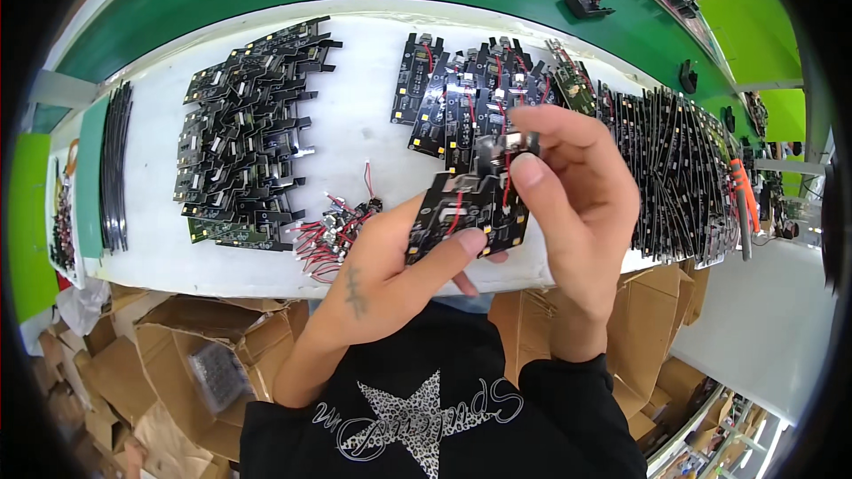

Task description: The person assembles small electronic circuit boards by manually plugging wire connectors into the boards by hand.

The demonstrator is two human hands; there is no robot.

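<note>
My left hand (382, 279) is closed round black circuit boards (432, 217) with yellow-white squares on them, its thumb pressed on their face. A short red wire runs along the front board. At the boards' upper right edge, my right hand (586, 195) pinches a small silvery part with a red wire (497, 151) between thumb and index finger. Whether that part is fixed to a board is hard to see. Left of my left hand lies a heap of small metal parts with red and black wires (333, 235). Beyond my hands lie boards with red wires fitted (430, 106).
A tall overlapping stack of black boards (244, 133) covers the table's left side. Many boards stand packed in a row (666, 173) at the right, beside an orange-handled tool (744, 195). Black strips (115, 168) lie far left. Open cardboard boxes (191, 346) stand below the table edge.
</note>
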